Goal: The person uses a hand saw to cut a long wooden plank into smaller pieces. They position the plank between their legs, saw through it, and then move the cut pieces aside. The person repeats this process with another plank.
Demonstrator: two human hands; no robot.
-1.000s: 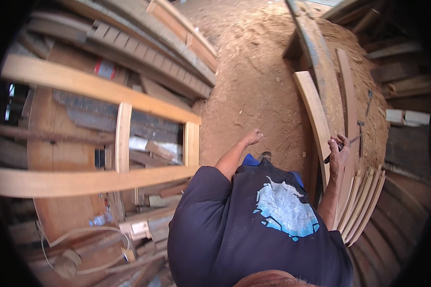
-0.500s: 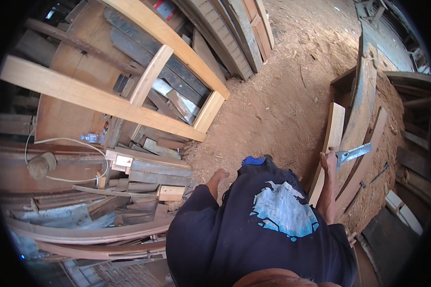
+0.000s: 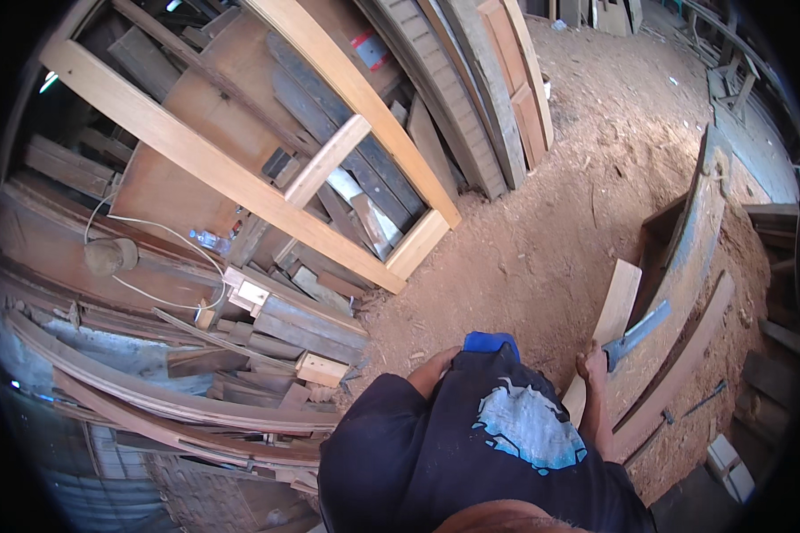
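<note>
My right hand [image 3: 593, 362] is closed around the end of a flat, bluish-grey metal tool [image 3: 638, 336] whose straight blade slants up to the right; its exact kind is unclear. Right beside that hand lies a pale, planed wooden board [image 3: 615, 306], running along a weathered thick timber [image 3: 684, 266]. My left forearm [image 3: 434, 369] reaches forward past the dark shirt. The left hand's fingers are hidden near a blue item [image 3: 491, 342] in front of my body, so whether it holds anything does not show.
A light wooden frame [image 3: 231, 178] with a crosspiece leans at the left over stacked planks. Offcuts [image 3: 322, 369], a plastic bottle [image 3: 209, 239] and a cap [image 3: 111, 257] lie nearby. Sawdust covers the floor [image 3: 524, 231]. A reddish curved board [image 3: 684, 355] lies at the right.
The view has shifted, so the surroundings sit lower and further right. My left hand has drawn in front of my body, out of sight. My right hand still grips the metal tool.
</note>
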